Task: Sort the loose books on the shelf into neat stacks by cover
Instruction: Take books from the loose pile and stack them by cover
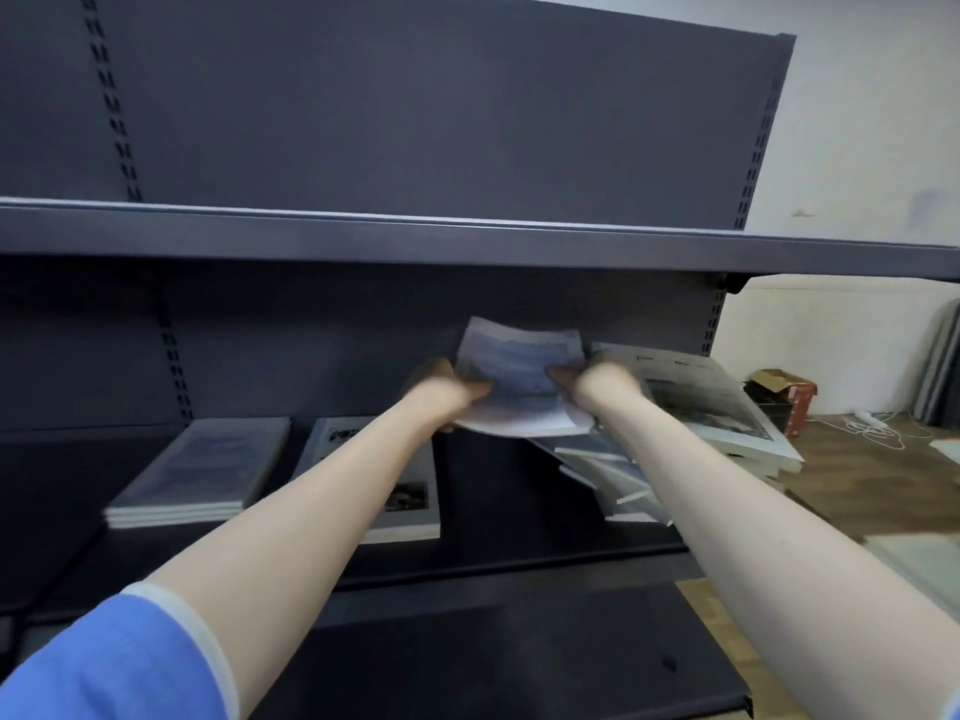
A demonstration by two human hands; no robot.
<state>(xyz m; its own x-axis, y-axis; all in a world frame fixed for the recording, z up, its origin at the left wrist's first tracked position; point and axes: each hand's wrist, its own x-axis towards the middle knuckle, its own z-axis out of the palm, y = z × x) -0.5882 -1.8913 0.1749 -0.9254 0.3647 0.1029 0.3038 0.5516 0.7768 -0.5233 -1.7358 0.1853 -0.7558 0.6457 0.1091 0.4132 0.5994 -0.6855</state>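
Observation:
Both hands hold up one thin book with a pale blue cover (pixel 519 379) above the dark shelf (pixel 493 511). My left hand (pixel 441 394) grips its left edge and my right hand (pixel 597 384) grips its right edge. The book bends slightly and tilts up toward me. On the shelf's left lies a neat stack with a blue-grey cover (pixel 202 467). Beside it sits a grey-covered stack (pixel 410 506), partly hidden by my left forearm. To the right sprawls a messy pile of loose books (pixel 696 402), slanted and overlapping.
An upper shelf board (pixel 467 241) runs just above the held book. A lower shelf (pixel 493 662) juts out below. On the wooden floor to the right are a cardboard box (pixel 784 389), a white cable (pixel 878 426) and panels leaning on the wall (pixel 940 361).

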